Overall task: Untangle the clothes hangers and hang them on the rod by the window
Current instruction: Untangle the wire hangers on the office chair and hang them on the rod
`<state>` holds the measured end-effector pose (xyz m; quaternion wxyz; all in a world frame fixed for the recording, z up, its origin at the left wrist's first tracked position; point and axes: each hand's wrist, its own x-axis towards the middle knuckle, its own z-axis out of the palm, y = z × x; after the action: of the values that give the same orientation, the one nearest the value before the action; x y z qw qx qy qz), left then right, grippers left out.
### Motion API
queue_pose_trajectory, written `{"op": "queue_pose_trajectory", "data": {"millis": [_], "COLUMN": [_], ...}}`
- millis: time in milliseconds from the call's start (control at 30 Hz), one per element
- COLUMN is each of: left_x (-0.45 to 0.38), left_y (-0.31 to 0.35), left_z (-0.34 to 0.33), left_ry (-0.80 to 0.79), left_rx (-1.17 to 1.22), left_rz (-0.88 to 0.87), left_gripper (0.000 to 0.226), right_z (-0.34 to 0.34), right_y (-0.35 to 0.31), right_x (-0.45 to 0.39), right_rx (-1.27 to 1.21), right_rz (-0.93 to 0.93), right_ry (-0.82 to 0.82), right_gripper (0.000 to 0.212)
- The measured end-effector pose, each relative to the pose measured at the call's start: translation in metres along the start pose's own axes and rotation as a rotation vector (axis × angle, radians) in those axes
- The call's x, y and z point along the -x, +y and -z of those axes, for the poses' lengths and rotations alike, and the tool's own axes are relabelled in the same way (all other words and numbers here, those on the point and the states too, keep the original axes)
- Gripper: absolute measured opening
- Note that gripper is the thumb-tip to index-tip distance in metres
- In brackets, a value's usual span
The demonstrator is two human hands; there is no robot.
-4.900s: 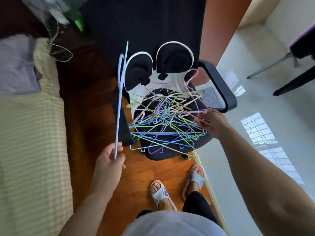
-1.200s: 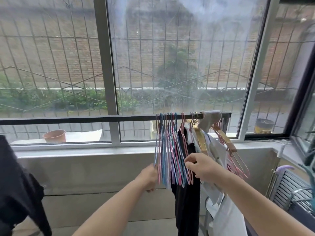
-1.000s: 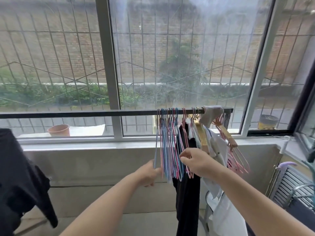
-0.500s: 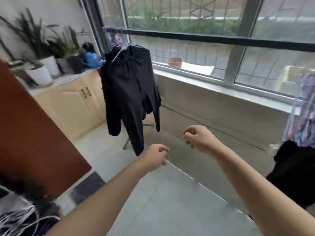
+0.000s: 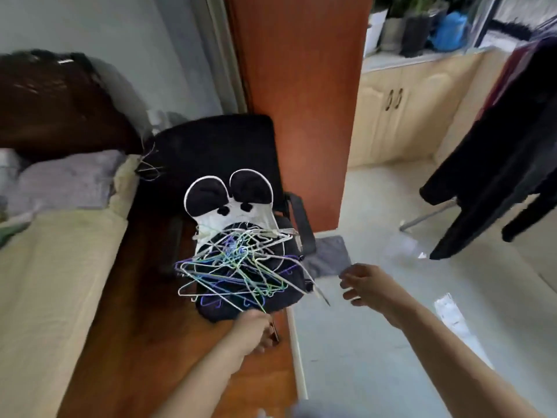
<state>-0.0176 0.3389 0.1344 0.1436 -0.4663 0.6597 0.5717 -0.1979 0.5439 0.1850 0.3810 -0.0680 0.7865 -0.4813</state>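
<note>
A tangled pile of thin wire hangers (image 5: 241,267), in blue, green, purple and white, lies on the seat of a black office chair (image 5: 211,146) with a panda cushion (image 5: 232,200). My left hand (image 5: 253,330) is at the near edge of the pile with its fingers curled. A green wire end reaches it, but blur hides whether the hand grips it. My right hand (image 5: 361,285) hovers just right of the pile, fingers apart and holding nothing. The rod by the window is out of view.
A bed (image 5: 45,282) with a yellow cover runs along the left. An orange wooden panel (image 5: 301,101) stands behind the chair. Black clothes (image 5: 512,152) hang at the right over the pale tiled floor (image 5: 391,342). Cabinets (image 5: 398,110) with potted plants stand beyond.
I have turned from the window rod, where both hands were at the hung hangers, back to the chair. Both hands now reach towards the tangled pile.
</note>
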Motion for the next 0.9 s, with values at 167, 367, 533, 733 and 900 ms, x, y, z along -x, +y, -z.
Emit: {"op": "queue_pose_trajectory", "data": {"millis": [167,367,533,733,900], "left_x": [-0.033,-0.065,-0.096,-0.138,-0.21], "left_y": [-0.054,-0.071,-0.06,-0.027,-0.033], "left_z": [0.105,0.163,0.167,0.18,0.18], "left_ry": [0.094,0.107,0.134,0.253,0.309], "left_rx": [0.119,0.197,0.254,0.34,0.411], "left_rz": [0.127,0.199,0.318,0.426,0.511], "left_gripper": [0.02,0.022,0.021,0.017,0.018], "right_z": [-0.123,-0.162,-0.167,-0.202,-0.257], "right_y": [0.004,-0.009,0.01,0.049,0.08], "right_x": [-0.047,-0.106,-0.181,-0.284,-0.364], "right_rx": [-0.041,0.045,0.086,0.408,0.81], "right_rz": [-0.234,-0.294,-0.501,-0.624,-0.333], "right_ry": [-0.216,-0.161,-0.13,-0.385,-0.419], "right_gripper": [0.015,0.017,0.02,0.021,0.03]}}
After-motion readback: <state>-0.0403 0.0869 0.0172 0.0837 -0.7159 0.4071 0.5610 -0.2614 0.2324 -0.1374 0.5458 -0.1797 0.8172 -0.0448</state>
